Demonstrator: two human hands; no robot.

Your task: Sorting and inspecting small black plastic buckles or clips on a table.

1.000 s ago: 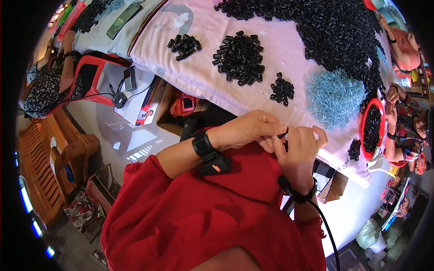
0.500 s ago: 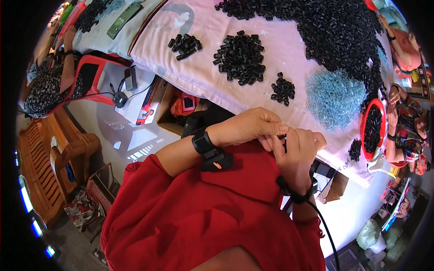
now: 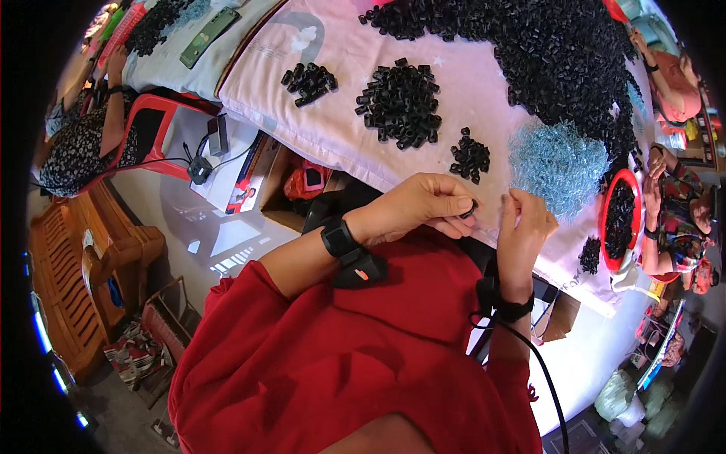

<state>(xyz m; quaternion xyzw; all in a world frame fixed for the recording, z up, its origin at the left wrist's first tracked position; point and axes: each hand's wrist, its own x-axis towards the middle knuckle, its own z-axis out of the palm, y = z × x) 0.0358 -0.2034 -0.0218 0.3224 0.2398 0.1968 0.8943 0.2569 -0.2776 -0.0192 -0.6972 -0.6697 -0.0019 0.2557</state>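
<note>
Between the thumb and fingers of my left hand (image 3: 431, 206) is a small black plastic piece (image 3: 469, 209), its end showing past the fingertips. A short gap to the right, my right hand (image 3: 525, 223) is raised with thumb and forefinger pinched together; whatever they hold, if anything, is too small to make out. Just beyond the hands lies a little heap of black plastic pieces (image 3: 470, 155). The pale blue pile of fine, clear bits (image 3: 558, 166) is behind my right hand.
On the pink padded table cover (image 3: 318, 129) lie a medium black heap (image 3: 399, 104), a small one (image 3: 308, 82) and a huge one (image 3: 563, 64). A red-rimmed tray (image 3: 640, 198) stands at the right. Other people sit at both sides. A cable (image 3: 546, 371) trails from my right wrist.
My hands were together around the black piece and are now apart. The right hand has moved right and up, while the left keeps the piece.
</note>
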